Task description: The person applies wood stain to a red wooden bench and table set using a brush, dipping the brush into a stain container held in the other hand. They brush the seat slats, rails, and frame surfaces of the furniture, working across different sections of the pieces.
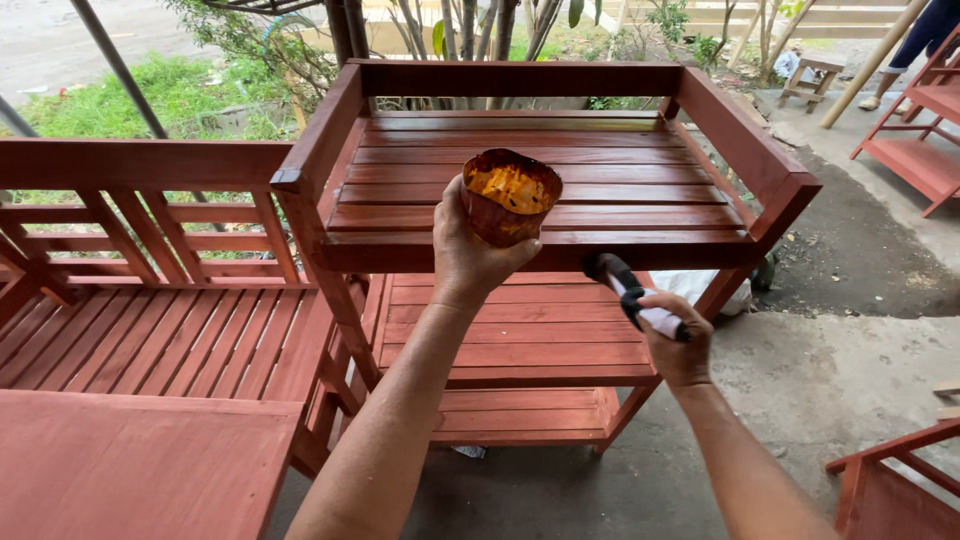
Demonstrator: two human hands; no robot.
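My left hand [470,255] grips a small stained cup [510,195] with orange-brown liquid inside, held in front of the top shelf. My right hand [678,348] holds a brush [630,293] by its white and black handle; the brush head points up under the front rail of the top shelf and its bristles are hidden there. Both hands are in front of a red-brown wooden shelf rack [560,170] with slatted tiers.
A red-brown slatted bench or rack [150,320] stands at the left, with a flat panel [130,465] in front. More red pieces stand at the far right [920,150] and lower right [890,490]. A person's legs [915,40] show at top right. Concrete floor [830,380] lies below.
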